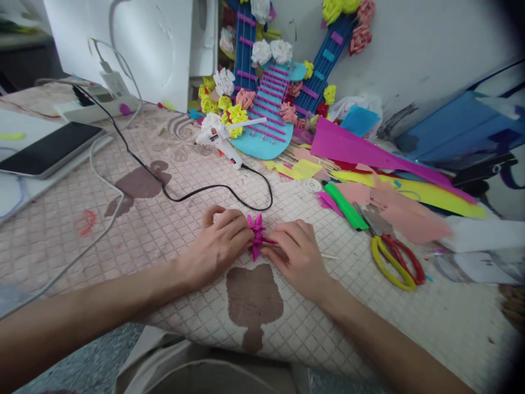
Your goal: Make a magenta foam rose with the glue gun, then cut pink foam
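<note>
Between my two hands, near the table's front edge, is a magenta paper flower (256, 234) with pointed petals. My left hand (225, 241) is closed, its fingertips pinching the petals from the left. Closed around the stem just right of the flower is my right hand (297, 254). A thin wooden stick (330, 256) pokes out to the right from under that hand; most of it is hidden by the fingers. Beyond the hands lies a white glue gun (223, 143) with a glue stick in its back and a black cord.
At right lie scissors (396, 261) with yellow and red handles, a green roll (346, 207) and coloured paper sheets (381, 150). Paper-flower decorations (262, 109) lean on the wall. A phone (51, 149) and power strip (96, 106) are at left, with cables crossing the table.
</note>
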Demonstrator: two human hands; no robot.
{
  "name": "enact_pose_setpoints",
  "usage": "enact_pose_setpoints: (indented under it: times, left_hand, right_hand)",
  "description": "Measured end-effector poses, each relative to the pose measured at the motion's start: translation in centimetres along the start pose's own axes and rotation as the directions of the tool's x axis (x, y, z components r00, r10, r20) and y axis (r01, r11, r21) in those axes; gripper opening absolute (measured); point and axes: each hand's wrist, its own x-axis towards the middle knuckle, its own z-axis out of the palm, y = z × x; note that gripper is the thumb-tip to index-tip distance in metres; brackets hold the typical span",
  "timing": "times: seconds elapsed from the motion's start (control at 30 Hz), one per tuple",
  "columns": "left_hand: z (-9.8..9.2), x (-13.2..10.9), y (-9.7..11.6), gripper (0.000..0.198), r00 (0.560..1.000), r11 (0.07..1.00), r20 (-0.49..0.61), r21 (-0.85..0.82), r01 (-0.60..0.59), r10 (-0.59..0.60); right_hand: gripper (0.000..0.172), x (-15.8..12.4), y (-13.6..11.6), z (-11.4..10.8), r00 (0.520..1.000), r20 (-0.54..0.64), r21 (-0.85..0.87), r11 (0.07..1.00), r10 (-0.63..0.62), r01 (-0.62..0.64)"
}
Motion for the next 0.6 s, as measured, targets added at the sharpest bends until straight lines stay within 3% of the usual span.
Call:
enact_pose_setpoints:
  times: [0.13,0.37,0.6]
  left_hand:
    - [0.0,-0.1,-0.3,0.016,1.000,0.999,-0.019,-0.045,0.013,-0.014]
    - [0.1,0.0,-0.3,0.012,0.998,0.998,-0.056,-0.061,0.013,-0.017]
    - [-0.1,-0.1,-0.5,0.012,0.999,0.998,-0.037,-0.068,0.010,-0.013]
  right_hand:
    - [0.004,-0.9,1.3,-1.3,0.997,-0.047,0.059,0.997,0.057,-0.054]
    - [0.007,-2.1,3.3,-1.7,0.977,0.199,0.079,0.992,0.080,-0.097]
    - [0.007,-4.6,5.9,-4.7,0.972,0.223,0.082,0.992,0.075,-0.095]
